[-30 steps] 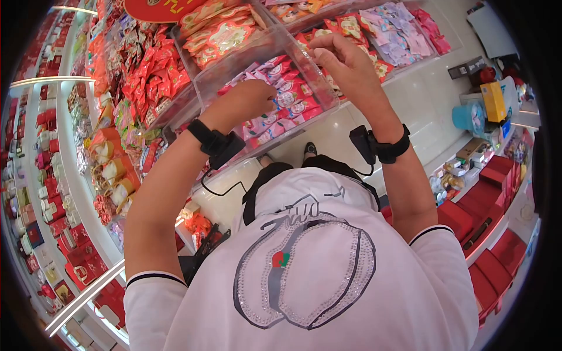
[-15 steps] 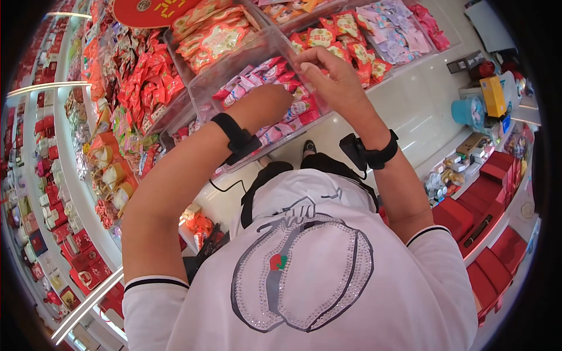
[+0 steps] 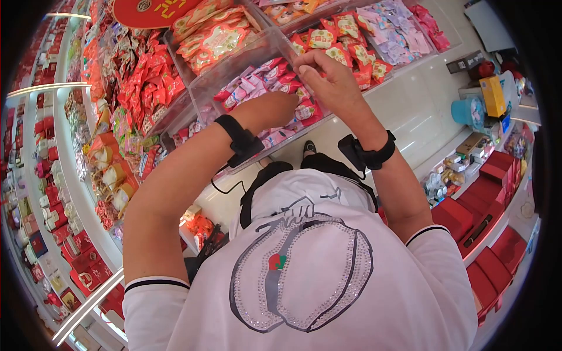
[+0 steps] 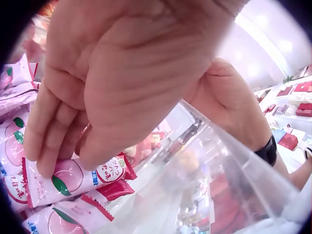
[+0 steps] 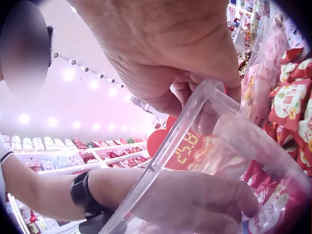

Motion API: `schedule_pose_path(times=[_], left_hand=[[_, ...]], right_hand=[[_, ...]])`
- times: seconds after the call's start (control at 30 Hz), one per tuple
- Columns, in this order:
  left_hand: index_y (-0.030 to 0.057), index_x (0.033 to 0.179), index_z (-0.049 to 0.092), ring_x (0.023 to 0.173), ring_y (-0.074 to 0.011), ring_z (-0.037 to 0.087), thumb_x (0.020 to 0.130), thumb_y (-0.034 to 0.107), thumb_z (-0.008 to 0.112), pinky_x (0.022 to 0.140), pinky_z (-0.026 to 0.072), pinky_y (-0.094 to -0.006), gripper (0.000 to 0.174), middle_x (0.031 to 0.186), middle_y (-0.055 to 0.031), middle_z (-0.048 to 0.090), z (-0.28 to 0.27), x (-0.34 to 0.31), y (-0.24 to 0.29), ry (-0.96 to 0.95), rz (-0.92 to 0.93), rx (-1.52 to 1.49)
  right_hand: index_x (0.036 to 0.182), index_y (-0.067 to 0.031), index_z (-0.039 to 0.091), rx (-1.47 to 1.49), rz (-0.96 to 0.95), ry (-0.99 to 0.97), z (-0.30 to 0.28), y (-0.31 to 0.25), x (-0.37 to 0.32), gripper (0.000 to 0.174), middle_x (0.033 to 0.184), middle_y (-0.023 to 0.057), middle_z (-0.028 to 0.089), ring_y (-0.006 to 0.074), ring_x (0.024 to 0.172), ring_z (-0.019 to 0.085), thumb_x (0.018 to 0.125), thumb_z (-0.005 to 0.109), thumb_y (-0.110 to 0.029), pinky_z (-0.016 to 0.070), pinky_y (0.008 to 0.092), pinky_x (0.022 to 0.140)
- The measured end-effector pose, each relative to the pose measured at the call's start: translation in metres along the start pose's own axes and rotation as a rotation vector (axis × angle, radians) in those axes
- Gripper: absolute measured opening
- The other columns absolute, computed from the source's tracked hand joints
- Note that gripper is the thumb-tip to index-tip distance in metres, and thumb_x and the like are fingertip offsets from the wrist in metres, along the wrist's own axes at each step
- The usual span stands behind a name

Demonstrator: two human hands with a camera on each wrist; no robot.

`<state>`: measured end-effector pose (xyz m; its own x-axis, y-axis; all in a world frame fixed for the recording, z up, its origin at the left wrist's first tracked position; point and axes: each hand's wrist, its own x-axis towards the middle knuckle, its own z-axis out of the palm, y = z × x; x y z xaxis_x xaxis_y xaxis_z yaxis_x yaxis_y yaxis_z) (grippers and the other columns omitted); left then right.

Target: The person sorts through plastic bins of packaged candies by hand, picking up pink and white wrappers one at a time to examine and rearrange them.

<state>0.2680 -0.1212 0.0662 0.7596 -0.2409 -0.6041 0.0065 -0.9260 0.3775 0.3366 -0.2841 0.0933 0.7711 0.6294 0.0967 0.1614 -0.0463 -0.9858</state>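
Note:
My left hand (image 3: 269, 110) reaches into a clear plastic bin of pink-and-white candy packets. In the left wrist view, this hand (image 4: 102, 92) has its fingers and thumb bent down onto a candy packet (image 4: 68, 180) printed with a peach, pinching at its upper edge. More such packets lie around and under it. My right hand (image 3: 336, 88) is at the bin's divider, its index finger and thumb close together there. From the right wrist, the fingers (image 5: 207, 122) curl over the corner of the clear bin wall (image 5: 170, 129) and show partly through it.
Neighbouring compartments hold orange packets (image 3: 219, 41), red-wrapped packets (image 3: 149, 79) and pale purple packets (image 3: 392, 32). A round red sign (image 3: 152, 11) stands at the back. Shelves (image 3: 50, 205) of red goods run along the left. Red boxes (image 3: 468, 205) and a blue bucket (image 3: 466, 114) are on the right.
My left hand has moved right and slightly down over the pink packets. The right hand has come left from over the neighbouring compartment to the divider. Both barely move in the last half second.

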Motion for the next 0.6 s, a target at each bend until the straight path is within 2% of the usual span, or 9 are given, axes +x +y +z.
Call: schedule_pose_path(times=[0.13, 0.23, 0.33, 0.43, 0.53, 0.6], left_hand=[[0.0038, 0.116, 0.063, 0.097, -0.0374, 0.066, 0.092, 0.017, 0.057, 0.083, 0.0512, -0.0463, 0.028, 0.104, -0.0211, 0.068, -0.013, -0.01, 0.004, -0.061, 0.002, -0.042], [0.004, 0.116, 0.063, 0.102, -0.036, 0.064, 0.094, 0.022, 0.056, 0.086, 0.0504, -0.0456, 0.029, 0.111, -0.0194, 0.067, -0.009, -0.012, -0.002, 0.028, 0.036, 0.068], [0.0039, 0.119, 0.063, 0.108, -0.0357, 0.062, 0.096, 0.027, 0.056, 0.089, 0.0496, -0.0452, 0.033, 0.117, -0.0186, 0.065, -0.02, -0.024, -0.002, 0.062, 0.028, 0.001], [0.0027, 0.122, 0.062, 0.108, -0.0341, 0.063, 0.097, 0.028, 0.057, 0.09, 0.0501, -0.0429, 0.036, 0.116, -0.0172, 0.065, -0.048, -0.064, -0.001, 0.225, 0.11, -0.027], [0.0019, 0.122, 0.061, 0.106, -0.0261, 0.065, 0.098, 0.029, 0.058, 0.088, 0.0509, -0.0352, 0.036, 0.113, -0.0112, 0.067, -0.078, -0.122, -0.014, 0.447, 0.122, -0.155], [0.0033, 0.121, 0.062, 0.102, -0.0187, 0.065, 0.099, 0.029, 0.059, 0.086, 0.051, -0.0309, 0.035, 0.11, -0.0057, 0.067, -0.089, -0.166, -0.025, 0.516, -0.035, -0.377]], right_hand=[[0.106, 0.0004, 0.062, -0.013, -0.025, 0.016, 0.003, 0.004, 0.0, 0.018, 0.088, 0.0065, 0.066, 0.0127, 0.077, 0.059, 0.094, 0.058, -0.013, 0.0487, 0.0289, 0.071], [0.106, 0.0003, 0.062, -0.036, -0.039, 0.025, 0.004, 0.002, 0.001, 0.019, 0.087, 0.0075, 0.066, 0.0135, 0.076, 0.059, 0.094, 0.058, -0.013, 0.0491, 0.0296, 0.071], [0.107, 0.0003, 0.062, -0.092, -0.066, 0.027, 0.006, 0.001, 0.002, 0.019, 0.087, 0.0084, 0.066, 0.0143, 0.075, 0.059, 0.094, 0.057, -0.013, 0.0494, 0.03, 0.071], [0.107, 0.0002, 0.062, -0.15, -0.118, 0.026, 0.008, -0.004, 0.003, 0.019, 0.087, 0.0087, 0.066, 0.0148, 0.075, 0.06, 0.094, 0.057, -0.012, 0.0494, 0.0301, 0.071], [0.107, 0.0001, 0.063, -0.154, -0.169, 0.018, 0.018, -0.011, 0.002, 0.017, 0.088, 0.0089, 0.066, 0.0155, 0.076, 0.061, 0.094, 0.057, -0.01, 0.0497, 0.0302, 0.072], [0.106, 0.0007, 0.063, -0.162, -0.171, -0.018, 0.022, -0.016, 0.0, 0.016, 0.091, 0.01, 0.067, 0.0164, 0.081, 0.064, 0.094, 0.058, -0.007, 0.0507, 0.0301, 0.075]])
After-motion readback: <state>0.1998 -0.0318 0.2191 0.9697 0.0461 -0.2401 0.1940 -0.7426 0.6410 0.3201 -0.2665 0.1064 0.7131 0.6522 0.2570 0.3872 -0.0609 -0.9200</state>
